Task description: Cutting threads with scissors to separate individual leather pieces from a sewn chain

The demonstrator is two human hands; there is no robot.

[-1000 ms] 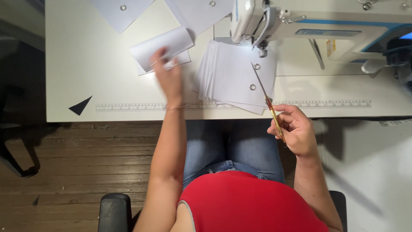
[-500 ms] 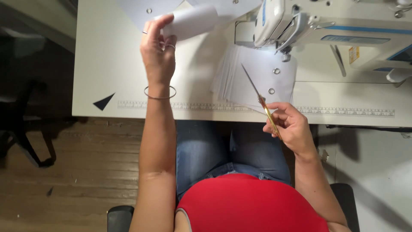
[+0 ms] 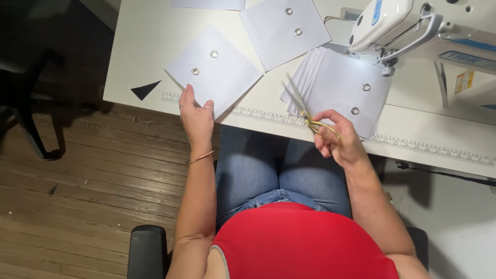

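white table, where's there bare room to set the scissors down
Bare top on the white table lies left of the white square sheet with two eyelets, above the black triangle; the left hand rests on that sheet's corner. A narrow strip runs between it and the white sheet stack. Crowded under the white sewing machine, near the right hand's gold-handled scissors.

Bare tabletop (image 3: 144, 46) left; sewing machine (image 3: 392, 26) blocks right; paper stack (image 3: 341, 88) beneath.
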